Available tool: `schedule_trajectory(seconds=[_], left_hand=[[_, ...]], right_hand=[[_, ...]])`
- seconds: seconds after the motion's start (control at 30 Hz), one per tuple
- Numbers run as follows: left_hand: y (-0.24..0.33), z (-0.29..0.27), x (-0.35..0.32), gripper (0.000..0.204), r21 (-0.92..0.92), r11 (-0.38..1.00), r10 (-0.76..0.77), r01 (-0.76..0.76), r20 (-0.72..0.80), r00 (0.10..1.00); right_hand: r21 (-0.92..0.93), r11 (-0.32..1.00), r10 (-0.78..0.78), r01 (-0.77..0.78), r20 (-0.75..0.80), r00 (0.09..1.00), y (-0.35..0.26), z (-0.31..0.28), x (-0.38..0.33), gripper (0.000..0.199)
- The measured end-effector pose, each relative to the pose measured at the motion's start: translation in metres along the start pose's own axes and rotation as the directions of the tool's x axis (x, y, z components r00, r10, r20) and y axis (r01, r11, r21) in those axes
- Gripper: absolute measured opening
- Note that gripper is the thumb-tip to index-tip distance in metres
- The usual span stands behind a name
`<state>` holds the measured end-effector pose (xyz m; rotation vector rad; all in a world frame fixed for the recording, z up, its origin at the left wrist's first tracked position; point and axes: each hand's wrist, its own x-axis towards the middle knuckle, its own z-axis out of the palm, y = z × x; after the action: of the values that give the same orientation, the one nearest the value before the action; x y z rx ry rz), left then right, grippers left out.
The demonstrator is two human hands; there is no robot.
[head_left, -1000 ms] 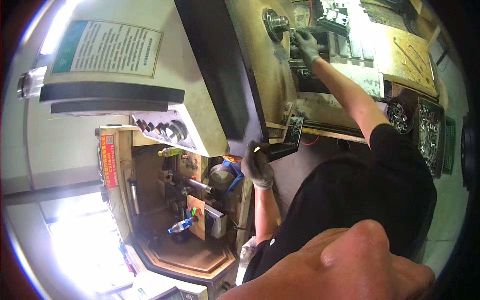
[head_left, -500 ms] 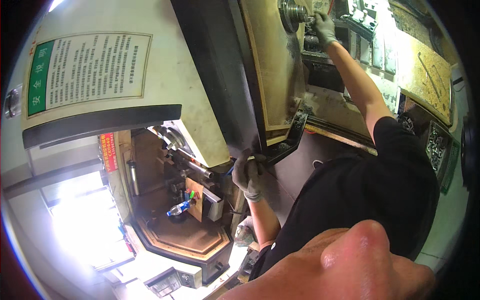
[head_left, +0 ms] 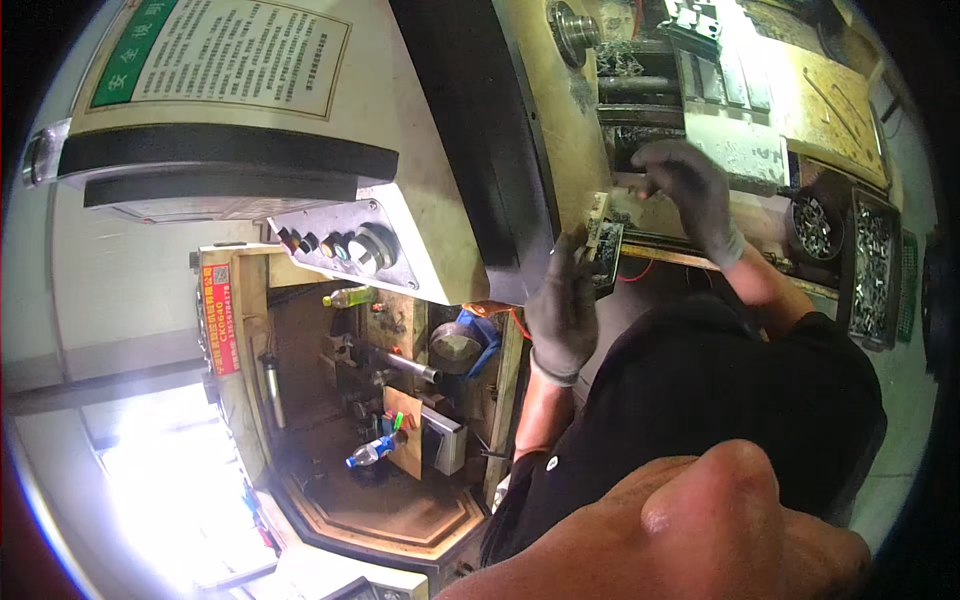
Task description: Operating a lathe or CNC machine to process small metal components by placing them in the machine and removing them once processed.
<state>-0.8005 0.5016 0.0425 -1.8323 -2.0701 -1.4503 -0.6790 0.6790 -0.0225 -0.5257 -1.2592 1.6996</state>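
Observation:
My left hand [head_left: 562,325], in a grey work glove, is at the lower edge of the machine's door, beside a narrow ledge covered in metal chips [head_left: 606,250]. Its fingers are bent together, with a tiny pale spot at their tips; what they grip is too small to name. My right hand [head_left: 692,195], gloved too, is in front of the lathe's opening. Its fingers curl toward the thumb around something small that I cannot make out. Farther up, the lathe chuck [head_left: 575,32] stands apart from both hands.
A tool block [head_left: 695,25] sits at the top of the lathe bed. To the right are a round container of metal parts [head_left: 815,225] and a tray of parts [head_left: 872,265]. A control panel with a knob [head_left: 370,248] and a bench with a plastic bottle [head_left: 370,452] lie left.
My right hand has drawn back from the chuck toward my body. The left hand has moved up and to the right, closer to the chip-covered ledge. The view has shifted.

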Motion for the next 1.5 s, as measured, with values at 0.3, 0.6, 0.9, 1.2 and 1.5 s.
schedule_trajectory(seconds=[0.3,0.6,0.9,1.2,1.5], left_hand=[[0.011,0.006,0.006,0.079,0.113,0.99,0.048,-0.08,0.266,0.963],[0.007,-0.008,0.007,0.068,0.079,0.985,0.138,-0.156,0.194,0.971],[-0.031,-0.043,-0.095,0.021,0.199,0.956,-0.079,0.217,-0.536,0.84],[-0.042,-0.04,-0.198,0.028,0.215,0.662,-0.456,0.718,-0.645,0.613],[-0.051,-0.042,-0.159,0.027,0.229,0.661,-0.492,0.714,-0.586,0.644]], right_hand=[[-0.476,0.683,-0.504,0.554,0.241,0.829,-0.035,0.055,-0.042,0.037],[-0.427,0.682,-0.619,0.594,0.094,0.779,-0.001,0.038,0.01,0.017],[0.003,0.995,0.09,-0.097,-0.412,0.907,0.158,-0.059,0.226,0.041],[-0.713,0.683,-0.162,-0.158,-0.359,0.919,0.241,-0.095,0.337,0.05],[-0.754,0.657,-0.266,-0.016,-0.252,0.93,0.218,-0.095,0.308,0.049]])
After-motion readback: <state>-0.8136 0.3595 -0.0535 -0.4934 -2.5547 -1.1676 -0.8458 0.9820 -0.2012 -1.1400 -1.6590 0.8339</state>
